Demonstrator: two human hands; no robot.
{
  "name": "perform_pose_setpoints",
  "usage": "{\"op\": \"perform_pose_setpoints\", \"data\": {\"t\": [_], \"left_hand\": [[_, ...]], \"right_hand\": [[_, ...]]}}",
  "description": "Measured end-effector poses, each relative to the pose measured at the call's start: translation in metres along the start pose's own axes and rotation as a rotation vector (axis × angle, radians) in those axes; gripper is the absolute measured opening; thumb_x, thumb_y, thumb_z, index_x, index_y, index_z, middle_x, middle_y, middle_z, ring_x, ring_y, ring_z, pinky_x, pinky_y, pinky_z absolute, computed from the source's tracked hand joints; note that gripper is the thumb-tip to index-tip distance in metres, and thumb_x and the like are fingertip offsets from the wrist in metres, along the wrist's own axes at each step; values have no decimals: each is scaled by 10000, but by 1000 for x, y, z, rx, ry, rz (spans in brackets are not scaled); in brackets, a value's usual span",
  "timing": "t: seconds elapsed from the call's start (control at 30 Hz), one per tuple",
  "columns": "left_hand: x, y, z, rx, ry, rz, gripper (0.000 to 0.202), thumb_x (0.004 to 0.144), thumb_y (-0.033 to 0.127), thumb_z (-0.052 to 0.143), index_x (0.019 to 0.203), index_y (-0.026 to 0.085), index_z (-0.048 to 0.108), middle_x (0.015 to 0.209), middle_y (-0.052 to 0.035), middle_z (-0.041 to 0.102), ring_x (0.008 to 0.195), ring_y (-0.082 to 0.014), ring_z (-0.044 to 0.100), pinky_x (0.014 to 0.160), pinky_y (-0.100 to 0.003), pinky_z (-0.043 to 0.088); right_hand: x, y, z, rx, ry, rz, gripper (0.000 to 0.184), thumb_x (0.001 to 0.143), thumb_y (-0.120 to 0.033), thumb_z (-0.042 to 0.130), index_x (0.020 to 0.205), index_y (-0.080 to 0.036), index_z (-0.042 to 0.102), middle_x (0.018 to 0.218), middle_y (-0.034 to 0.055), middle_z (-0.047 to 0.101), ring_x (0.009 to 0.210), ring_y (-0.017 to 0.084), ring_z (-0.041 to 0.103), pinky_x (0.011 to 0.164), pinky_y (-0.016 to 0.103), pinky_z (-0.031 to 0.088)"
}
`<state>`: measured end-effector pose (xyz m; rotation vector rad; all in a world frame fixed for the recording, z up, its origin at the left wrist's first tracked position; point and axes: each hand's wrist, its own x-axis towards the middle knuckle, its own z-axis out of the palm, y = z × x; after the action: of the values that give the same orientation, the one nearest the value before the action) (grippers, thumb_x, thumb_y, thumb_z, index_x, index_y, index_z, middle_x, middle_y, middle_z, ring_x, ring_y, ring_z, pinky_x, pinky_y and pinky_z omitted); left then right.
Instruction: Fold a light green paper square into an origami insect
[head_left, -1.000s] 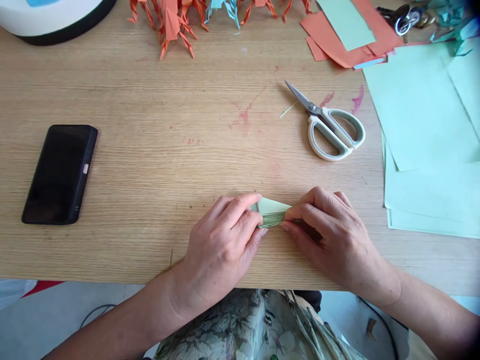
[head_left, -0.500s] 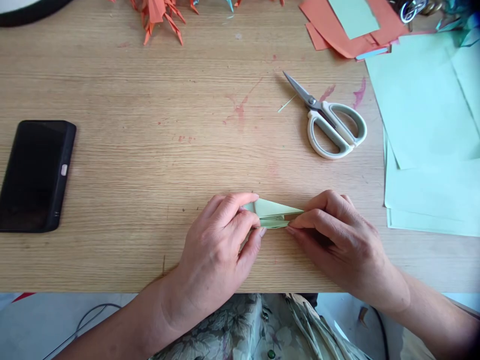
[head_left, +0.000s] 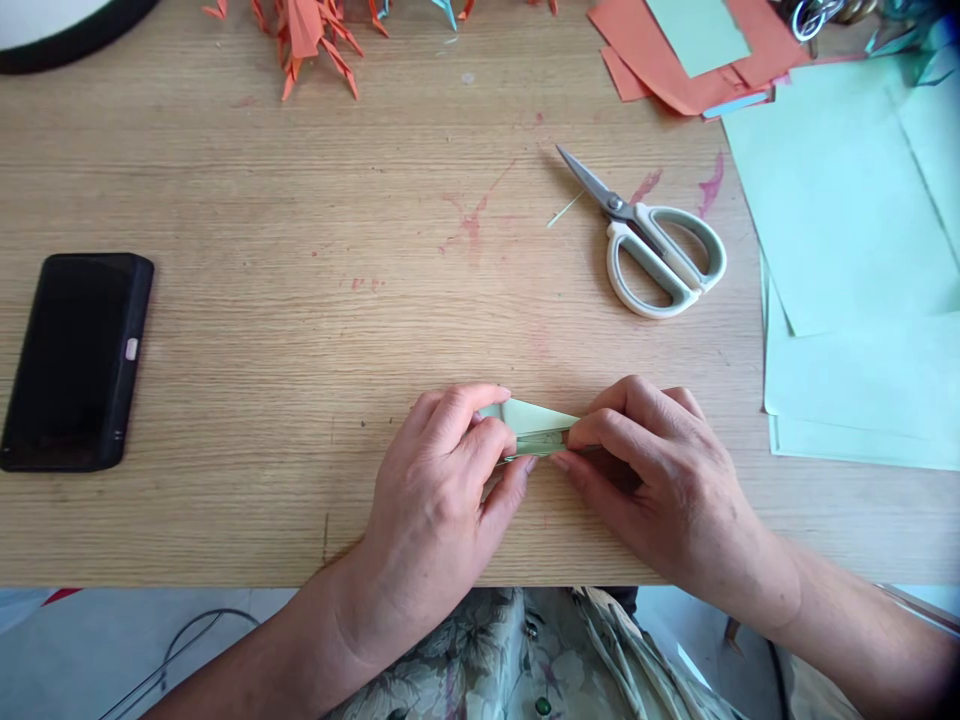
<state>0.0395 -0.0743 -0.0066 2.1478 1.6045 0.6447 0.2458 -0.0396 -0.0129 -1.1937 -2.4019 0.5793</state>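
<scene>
A small folded piece of light green paper lies on the wooden table near its front edge. My left hand pinches its left end with fingers curled over it. My right hand presses fingertips down on its right end. Only the narrow middle of the fold shows between the two hands.
White-handled scissors lie behind the right hand. Sheets of light green paper are stacked at the right, orange sheets at the back. A black phone lies at the left. Orange folded paper figures sit at the far edge.
My right fingers slid leftward along the fold, covering more of it. The view shifted slightly; the left hand kept its pinch.
</scene>
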Motion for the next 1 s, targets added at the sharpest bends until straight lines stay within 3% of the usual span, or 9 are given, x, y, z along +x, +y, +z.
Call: {"op": "perform_pose_setpoints", "data": {"t": [0.27, 0.53, 0.67, 1.0], "left_hand": [[1, 6, 6, 15, 24, -52, 139, 933, 136, 595, 805, 176, 554, 1185, -101, 601, 1057, -242, 609, 899, -419, 539], [1, 3, 6, 30, 6, -25, 140, 960, 203, 617, 837, 183, 555, 1205, -105, 598, 1035, -251, 600, 858, -426, 540], [1, 3, 5, 22, 9, -19, 148, 964, 198, 615, 832, 184, 549, 1196, -104, 603, 1030, -249, 598, 866, -430, 540], [1, 2, 4, 15, 12, -19, 172, 959, 211, 632, 816, 200, 538, 1191, -96, 615, 1011, -242, 608, 851, -424, 548]], "right_hand": [[1, 0, 1, 1, -1, 9, 126, 952, -178, 621, 826, -182, 615, 820, 26, 565, 736, 163, 556, 710, 357, 353], [-11, 2, -4, 5, 48, -27, 62, 953, -123, 636, 939, -183, 643, 912, 41, 599, 815, 156, 579, 778, 345, 418], [-18, -1, -3, -50, 109, -3, 82, 939, -104, 652, 954, -184, 644, 864, 32, 588, 753, 150, 553, 722, 325, 428], [-19, -9, 4, -6, 101, 40, 91, 965, -101, 601, 935, -182, 630, 806, 16, 596, 714, 140, 544, 683, 308, 430]]}}
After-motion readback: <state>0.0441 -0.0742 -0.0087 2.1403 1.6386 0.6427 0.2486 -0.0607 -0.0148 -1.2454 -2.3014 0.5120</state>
